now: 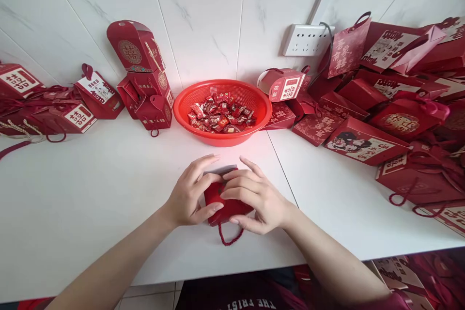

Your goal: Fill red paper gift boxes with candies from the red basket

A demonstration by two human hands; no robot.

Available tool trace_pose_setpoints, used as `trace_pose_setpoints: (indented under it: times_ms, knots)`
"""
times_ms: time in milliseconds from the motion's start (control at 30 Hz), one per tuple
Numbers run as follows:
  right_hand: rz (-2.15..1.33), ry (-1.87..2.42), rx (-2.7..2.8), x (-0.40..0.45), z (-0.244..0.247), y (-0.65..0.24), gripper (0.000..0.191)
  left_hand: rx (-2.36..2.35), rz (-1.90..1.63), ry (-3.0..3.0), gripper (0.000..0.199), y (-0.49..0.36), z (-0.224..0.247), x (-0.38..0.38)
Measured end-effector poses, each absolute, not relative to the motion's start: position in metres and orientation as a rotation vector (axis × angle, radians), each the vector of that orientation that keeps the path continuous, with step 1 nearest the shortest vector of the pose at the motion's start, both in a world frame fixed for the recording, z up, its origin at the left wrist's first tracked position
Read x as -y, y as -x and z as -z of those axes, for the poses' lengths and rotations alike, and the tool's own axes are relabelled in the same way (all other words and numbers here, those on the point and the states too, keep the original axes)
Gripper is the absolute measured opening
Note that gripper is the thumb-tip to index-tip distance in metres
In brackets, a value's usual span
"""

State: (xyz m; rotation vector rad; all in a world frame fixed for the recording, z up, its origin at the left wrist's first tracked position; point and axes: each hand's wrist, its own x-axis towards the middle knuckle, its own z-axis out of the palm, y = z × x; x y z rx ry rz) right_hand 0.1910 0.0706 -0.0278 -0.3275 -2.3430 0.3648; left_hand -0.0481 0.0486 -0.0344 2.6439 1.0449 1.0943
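Observation:
A small dark-red gift box [225,214] lies on the white tabletop in front of me, with a braided cord loop [231,242] hanging off its near side. From the left, my left hand [191,194] grips it, thumb at the near side and fingers along the far edge. Across its top and right side spreads my right hand [256,198], fingers bent and resting on it. A grey-white edge shows at the box's far side. Much of the box is hidden under my fingers. Just beyond stands a red plastic basket [222,139] of wrapped candies [221,115].
Many red gift boxes [366,147] are heaped at the right, with more boxes [80,116] at the left. Some boxes [148,94] are stacked beside the basket. A power strip [307,40] is on the tiled wall. More boxes [403,276] sit below the table's front edge.

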Motion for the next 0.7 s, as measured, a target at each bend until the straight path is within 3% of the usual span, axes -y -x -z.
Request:
trace_pose_setpoints:
  times_ms: [167,300,567,700]
  knots:
    - [-0.148,0.431,2.258,-0.075,0.030,-0.197,0.020,-1.038,-1.007,-2.723,0.077,0.042,0.032,-0.043]
    - [-0.067,0.536,2.220,-0.082,0.032,-0.203,0.013,-1.087,-1.019,-2.756,0.057,0.042,0.030,-0.041]
    - [-0.088,0.864,2.221,-0.099,0.038,-0.207,0.014,-1.486,-1.539,-2.793,0.007,0.060,0.039,-0.058]
    - [-0.227,1.003,2.200,-0.097,0.042,-0.203,0.027,-1.589,-1.232,-2.433,0.026,0.062,0.037,-0.064]
